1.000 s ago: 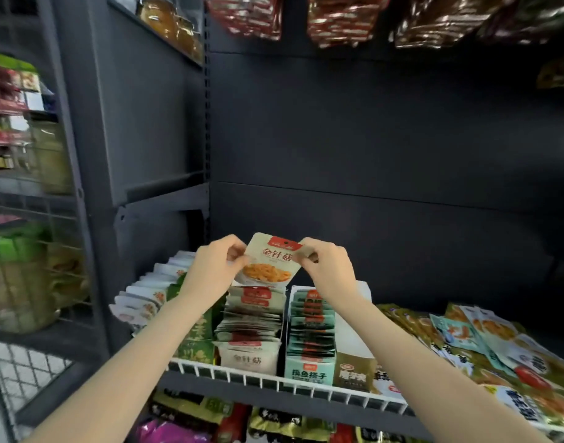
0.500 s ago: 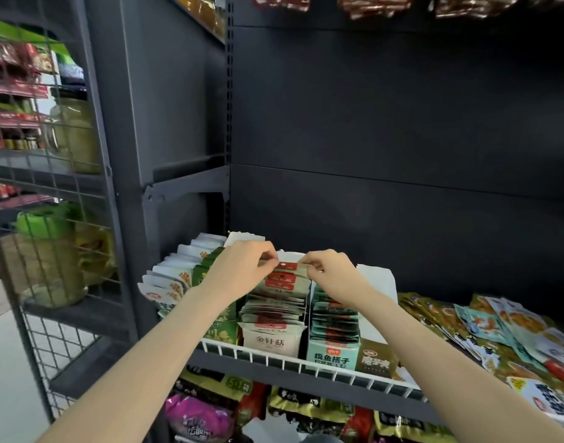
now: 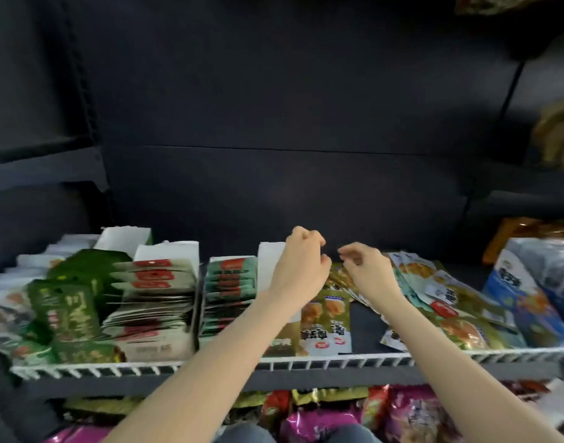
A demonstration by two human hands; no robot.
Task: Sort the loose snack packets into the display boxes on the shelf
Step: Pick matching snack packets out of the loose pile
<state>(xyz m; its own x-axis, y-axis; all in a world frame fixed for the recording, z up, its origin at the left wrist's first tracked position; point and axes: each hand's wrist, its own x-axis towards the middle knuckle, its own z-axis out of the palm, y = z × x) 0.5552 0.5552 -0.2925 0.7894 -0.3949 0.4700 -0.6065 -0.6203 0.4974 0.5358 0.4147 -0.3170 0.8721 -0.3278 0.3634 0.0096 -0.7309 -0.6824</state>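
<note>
Both hands hover empty over the shelf. My left hand (image 3: 301, 262) hangs with loosely curled fingers above the olive-green packets (image 3: 327, 319) in the half-empty box. My right hand (image 3: 368, 271) is just right of it, fingers loosely bent, over the loose pile of snack packets (image 3: 450, 302). Left of the hands stand the display box of red-and-white packets (image 3: 154, 282) and the box of teal packets (image 3: 231, 282). The frame is blurred by motion.
A white wire rail (image 3: 98, 369) runs along the shelf's front edge. Dark green packets (image 3: 66, 308) and white ones fill the far left. A blue-and-white bag (image 3: 536, 282) lies at the right. More snack bags (image 3: 322, 420) sit on the shelf below.
The red-and-white packet I held has gone into its box and both hands let go. The hands and the view shifted right, toward the loose pile.
</note>
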